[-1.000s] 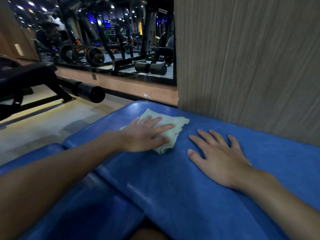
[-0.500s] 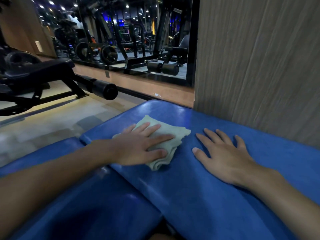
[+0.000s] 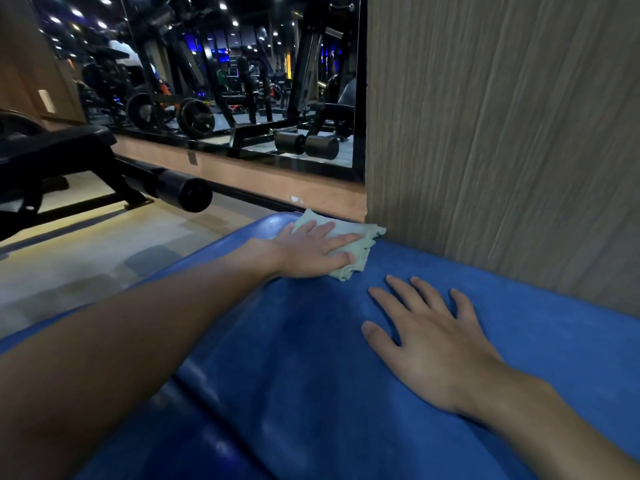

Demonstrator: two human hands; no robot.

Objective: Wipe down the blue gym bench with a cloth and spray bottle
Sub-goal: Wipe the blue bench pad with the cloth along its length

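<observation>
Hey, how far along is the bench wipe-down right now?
Done: unclear; the blue bench pad shows no wipe marks. In hand: left hand presses the pale green cloth at the pad's far end by the wood-grain wall; right hand rests flat on it. Left: likely the nearer surface. No spray bottle in view.

Dim, spot-lit, edges wide-angle warped

I see the table [image 3: 311,358] covered in smooth blue padding with a faint sheen. The pale green cloth [image 3: 367,233] looks soft, matt, frayed at one edge. The wall panel [image 3: 502,133] shows matt wood grain; the mirror [image 3: 242,81] is glossy.
</observation>
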